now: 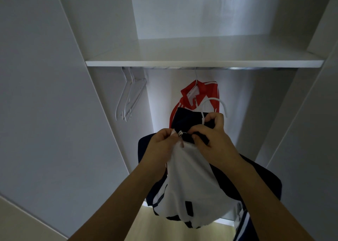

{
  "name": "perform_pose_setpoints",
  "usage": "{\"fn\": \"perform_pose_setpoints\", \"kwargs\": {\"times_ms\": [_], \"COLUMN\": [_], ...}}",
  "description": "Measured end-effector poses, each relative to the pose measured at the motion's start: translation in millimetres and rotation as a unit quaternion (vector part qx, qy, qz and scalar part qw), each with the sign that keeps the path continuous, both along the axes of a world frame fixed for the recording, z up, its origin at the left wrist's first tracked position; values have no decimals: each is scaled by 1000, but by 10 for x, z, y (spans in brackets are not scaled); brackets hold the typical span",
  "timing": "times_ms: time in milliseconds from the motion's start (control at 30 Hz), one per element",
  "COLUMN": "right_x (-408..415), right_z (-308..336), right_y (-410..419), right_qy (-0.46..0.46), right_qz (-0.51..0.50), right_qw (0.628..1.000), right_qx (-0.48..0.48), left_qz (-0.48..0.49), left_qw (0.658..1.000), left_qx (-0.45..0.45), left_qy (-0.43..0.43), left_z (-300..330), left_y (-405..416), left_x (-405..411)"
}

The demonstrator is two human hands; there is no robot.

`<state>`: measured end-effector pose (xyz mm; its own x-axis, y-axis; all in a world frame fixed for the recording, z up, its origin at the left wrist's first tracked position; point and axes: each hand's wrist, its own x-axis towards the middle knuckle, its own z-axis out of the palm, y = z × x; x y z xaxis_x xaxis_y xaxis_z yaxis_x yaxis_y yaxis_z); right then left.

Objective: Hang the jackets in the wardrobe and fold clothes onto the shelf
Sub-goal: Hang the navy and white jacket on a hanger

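Observation:
A navy and white jacket (190,182) hangs from a white hanger (217,104) that I hold up in front of the wardrobe. My left hand (164,145) pinches the white front edge beside the metal zipper pull (180,133). At the neck, my right hand (214,140) grips the navy collar together with the hanger. Behind them a red and white jacket (199,96) hangs on the rail (237,68) under the shelf (201,62). The hanger's lower part is hidden inside the navy jacket.
Several bare white hangers (129,96) hang at the rail's left end. White wardrobe walls and open doors stand on both sides. A light wooden floor (155,228) shows below.

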<state>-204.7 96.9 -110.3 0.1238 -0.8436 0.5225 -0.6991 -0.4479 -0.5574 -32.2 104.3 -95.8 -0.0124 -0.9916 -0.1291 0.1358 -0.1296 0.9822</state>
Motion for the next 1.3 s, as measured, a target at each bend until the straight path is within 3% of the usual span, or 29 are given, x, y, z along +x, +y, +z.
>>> {"fn": "perform_pose_setpoints", "kwargs": {"times_ms": [133, 567, 767, 967, 1167, 1300], "right_x": [-5, 152, 149, 138, -56, -14], "right_z": [27, 100, -7, -91, -23, -23], "right_y": [77, 146, 88, 10, -119, -146], "right_qy": [27, 81, -83, -95, -229, -229], "right_qz": [14, -1, 12, 13, -22, -24], "right_qw": [999, 996, 993, 991, 965, 966], "right_qx": [16, 30, 79, 96, 126, 121], "left_qz": [-21, 22, 19, 8, -81, -136], "left_qw": [990, 976, 975, 969, 922, 891], "left_qx": [-41, -53, -57, -83, -126, -117], "left_qy": [-132, -209, -215, -234, -358, -416], "left_z": [85, 118, 74, -9, -60, -112], "left_y": [-63, -89, -56, -24, 94, 128], "left_x": [117, 107, 120, 100, 172, 248]}}
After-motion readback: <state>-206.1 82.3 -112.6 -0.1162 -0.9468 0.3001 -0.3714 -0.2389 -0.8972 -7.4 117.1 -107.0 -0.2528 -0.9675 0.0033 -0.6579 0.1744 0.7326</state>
